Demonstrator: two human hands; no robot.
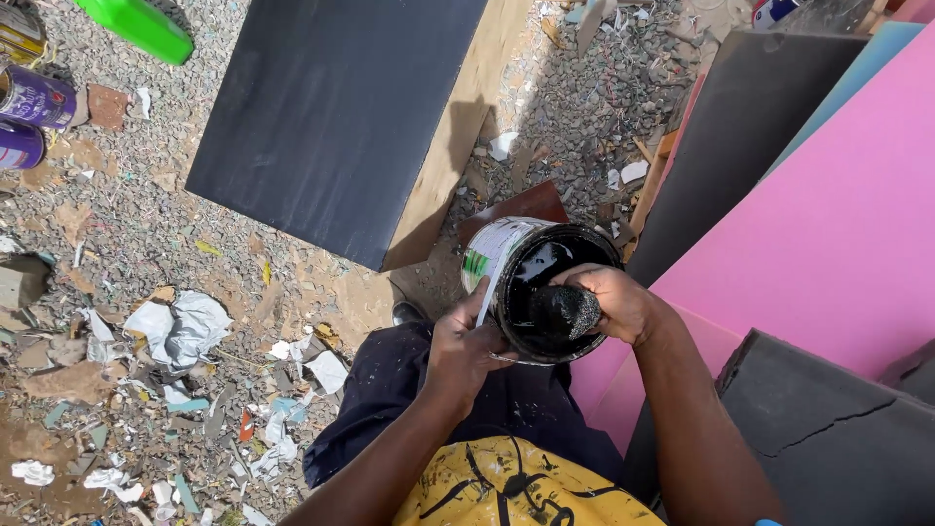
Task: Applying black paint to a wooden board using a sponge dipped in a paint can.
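Note:
My left hand (466, 343) grips the side and rim of an open paint can (506, 255) with a white and green label, held tilted above my lap. Glossy black paint fills the inside of the can. My right hand (612, 300) reaches over the can's mouth and holds a lumpy black sponge (565, 310) soaked in paint, at the can's near rim. My dark trousers and a yellow paint-streaked shirt show below.
A black-painted board (331, 117) with a raw wood edge lies on the gravel ahead. Pink boards (838, 224) and black-painted boards (838, 438) lean at the right. Purple cans (34, 97), a green container (141, 27), and torn paper scraps litter the ground at left.

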